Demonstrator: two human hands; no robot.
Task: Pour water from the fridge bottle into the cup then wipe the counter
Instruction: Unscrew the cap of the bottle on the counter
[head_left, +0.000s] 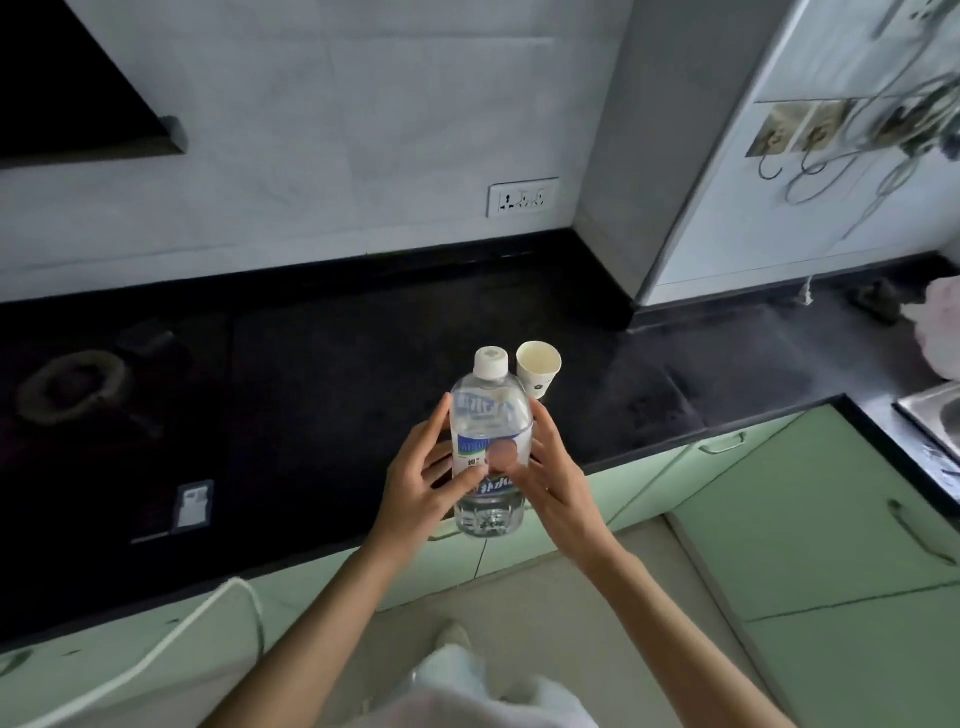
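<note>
**Bottle held upright in both hands, cup just behind it**

At the centre of the frame a clear water bottle (488, 447) with a white cap (491, 362) stands upright, capped, above the front edge of the black counter (322, 374). The left hand (415, 483) holds its left side, fingers curled loosely onto the label; the right hand (556, 478) cups its right side, thumb across the front. A white paper cup (539, 366) stands on the counter just above and right of the cap. Pale green cabinets (779, 519) fill the lower right.

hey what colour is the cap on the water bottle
White, seen in the head view: the cap tops the clear bottle.
</note>
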